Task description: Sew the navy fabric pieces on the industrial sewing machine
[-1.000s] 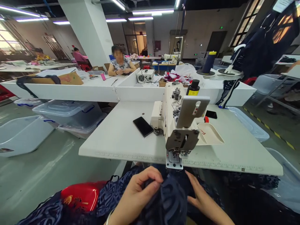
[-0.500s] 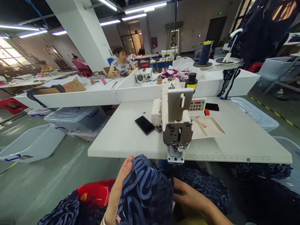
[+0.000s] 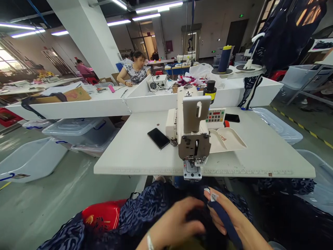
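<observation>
A dark blue patterned garment (image 3: 145, 211) lies bunched in my lap below the front edge of the white sewing table (image 3: 260, 152). My left hand (image 3: 177, 224) grips a fold of it near the middle. My right hand (image 3: 229, 217) holds a plain navy strap (image 3: 226, 222) with a small white label at its tip, pinched between thumb and fingers. The sewing machine (image 3: 194, 139) stands just above both hands, its needle end overhanging the table edge.
A black phone (image 3: 158, 138) and a white tray (image 3: 226, 139) lie on the table beside the machine. A red stool (image 3: 102, 217) sits at lower left. Clear plastic bins (image 3: 28, 159) stand on the floor left and right. Another person (image 3: 134, 71) sits at a far bench.
My left hand has dropped the raised bunch of fabric back into my lap. My right hand has lifted and now pinches the navy strap with the label.
</observation>
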Motion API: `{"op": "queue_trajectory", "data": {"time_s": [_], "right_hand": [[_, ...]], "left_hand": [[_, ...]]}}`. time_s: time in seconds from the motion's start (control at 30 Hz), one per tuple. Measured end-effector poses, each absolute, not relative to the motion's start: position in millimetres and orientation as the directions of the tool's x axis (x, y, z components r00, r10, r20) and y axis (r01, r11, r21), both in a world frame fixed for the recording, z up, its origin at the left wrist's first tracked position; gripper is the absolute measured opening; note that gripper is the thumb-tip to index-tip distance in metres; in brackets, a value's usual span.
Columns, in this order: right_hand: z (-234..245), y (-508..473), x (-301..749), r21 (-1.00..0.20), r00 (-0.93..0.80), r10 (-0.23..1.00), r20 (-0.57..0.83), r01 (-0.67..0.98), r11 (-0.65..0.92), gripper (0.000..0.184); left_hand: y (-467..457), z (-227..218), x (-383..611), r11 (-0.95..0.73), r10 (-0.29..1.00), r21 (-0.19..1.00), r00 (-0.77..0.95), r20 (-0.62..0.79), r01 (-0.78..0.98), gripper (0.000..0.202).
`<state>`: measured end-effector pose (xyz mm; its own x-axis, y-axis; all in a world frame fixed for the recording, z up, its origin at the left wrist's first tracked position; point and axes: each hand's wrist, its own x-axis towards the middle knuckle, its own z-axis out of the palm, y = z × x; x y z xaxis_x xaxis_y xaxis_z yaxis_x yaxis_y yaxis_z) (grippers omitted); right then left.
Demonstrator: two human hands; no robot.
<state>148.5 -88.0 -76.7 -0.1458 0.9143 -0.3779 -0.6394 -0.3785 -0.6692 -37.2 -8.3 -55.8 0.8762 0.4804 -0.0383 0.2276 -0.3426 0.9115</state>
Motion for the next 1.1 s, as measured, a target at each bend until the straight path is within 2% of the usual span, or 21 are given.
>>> {"op": "queue_trajectory", "data": {"time_s": [0.07,0.13,0.2,0.27,0.3,0.37,0.43,0.47,0.5,0.57,0.63,0.67,0.7,0.73,0.8,0.87,0.93,1.0,1.03,1.1], "right_hand": [[-74,-87,141,-0.587,-0.189,0.909,-0.372,-0.71,-0.388,0.041],[-70,-84,143,-0.539,-0.206,0.909,-0.363,-0.749,-0.385,0.04],[-65,-79,154,-0.519,-0.147,0.91,-0.387,-0.781,-0.347,0.04],[-64,-74,172,-0.533,-0.01,0.909,-0.417,-0.807,-0.254,0.043],[-66,-73,183,-0.577,0.093,0.904,-0.417,-0.795,-0.184,0.042],[-74,-73,207,-0.78,0.3,0.881,-0.365,-0.615,-0.113,0.043],[-85,-77,229,-0.942,0.408,0.867,-0.285,-0.285,-0.175,0.042],[-90,-81,238,-0.963,0.407,0.872,-0.271,-0.118,-0.244,0.04],[-92,-86,245,-0.947,0.389,0.882,-0.267,0.064,-0.315,0.036],[-89,-96,252,-0.818,0.365,0.888,-0.28,0.393,-0.419,0.034],[-75,-107,247,-0.563,0.436,0.86,-0.267,0.653,-0.506,0.044],[-65,-112,242,-0.47,0.498,0.836,-0.232,0.695,-0.544,0.046],[-54,-116,234,-0.444,0.539,0.825,-0.173,0.705,-0.554,0.047],[-44,-120,226,-0.488,0.536,0.836,-0.117,0.702,-0.519,0.045],[-31,-123,206,-0.7,0.357,0.932,-0.057,0.651,-0.292,0.039],[-26,-120,189,-0.863,0.08,0.995,-0.06,0.497,-0.092,0.041],[-30,-115,179,-0.892,-0.051,0.985,-0.167,0.432,-0.13,0.045],[-36,-112,177,-0.867,-0.067,0.957,-0.283,0.444,-0.226,0.039],[-39,-111,179,-0.858,-0.101,0.937,-0.336,0.443,-0.26,0.036],[-42,-110,181,-0.863,-0.233,0.883,-0.407,0.416,-0.288,0.03]], "left_hand": [[-28,-71,-14,-0.346,0.288,0.915,0.952,-0.107,0.208,0.068],[-41,-92,3,-0.34,0.142,0.911,0.97,-0.196,0.234,0.071],[-48,-113,11,-0.35,0.161,0.881,0.947,-0.278,0.318,0.06],[-48,-125,11,-0.367,0.273,0.838,0.908,-0.319,0.405,0.039],[-46,-126,9,-0.369,0.324,0.82,0.888,-0.327,0.437,0.028],[-37,-119,3,-0.352,0.382,0.81,0.862,-0.333,0.469,0.017],[-26,-100,-6,-0.323,0.429,0.813,0.841,-0.331,0.485,0.028],[-20,-88,-10,-0.299,0.442,0.824,0.835,-0.328,0.481,0.032],[-15,-74,-14,-0.259,0.444,0.846,0.835,-0.324,0.466,0.034],[-9,-45,-19,-0.151,0.43,0.903,0.85,-0.306,0.402,0.034],[-6,-20,-20,-0.075,0.412,0.94,0.869,-0.275,0.333,0.032],[-7,-12,-19,-0.075,0.408,0.945,0.874,-0.263,0.319,0.029],[-8,-6,-17,-0.108,0.408,0.94,0.877,-0.254,0.323,0.027],[-10,-2,-15,-0.155,0.408,0.928,0.877,-0.253,0.339,0.024],[-15,-4,-9,-0.277,0.413,0.882,0.876,-0.249,0.381,0.021],[-18,-11,-5,-0.439,0.419,0.801,0.882,-0.218,0.407,0.029],[-17,-20,-4,-0.611,0.46,0.657,0.873,-0.161,0.443,0.036],[-11,-25,-8,-0.731,0.498,0.499,0.864,-0.077,0.466,0.038],[-7,-26,-11,-0.76,0.505,0.452,0.862,-0.04,0.467,0.038],[0,-24,-17,-0.784,0.47,0.462,0.883,0.005,0.415,0.035]]}}
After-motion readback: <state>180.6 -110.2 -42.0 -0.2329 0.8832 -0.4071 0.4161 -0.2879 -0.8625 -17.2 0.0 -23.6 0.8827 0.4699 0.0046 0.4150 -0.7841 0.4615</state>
